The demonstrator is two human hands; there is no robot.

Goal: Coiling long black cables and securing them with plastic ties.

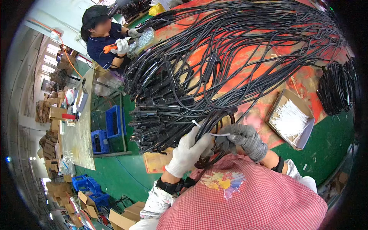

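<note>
My left hand [188,152], in a white glove, is closed around a looped bundle of black cable [213,122] in front of my apron. My right hand [250,141], in a grey glove, is closed at the other side of the same bundle. A white cable tie [220,134] runs between the two hands across the cable. Its small head end [196,123] sticks out beyond my left fingers. Whether the tie is threaded cannot be seen. The lower loops of the bundle hang against the apron.
Black cables with tube-like ends [153,115] cover much of the red-stained table [251,113]. An open cardboard box [273,117] of white cable ties stands right, near a coiled cable [334,89]. Far left, a co-worker [102,42] holds an orange tool [109,48] beside a clear bag.
</note>
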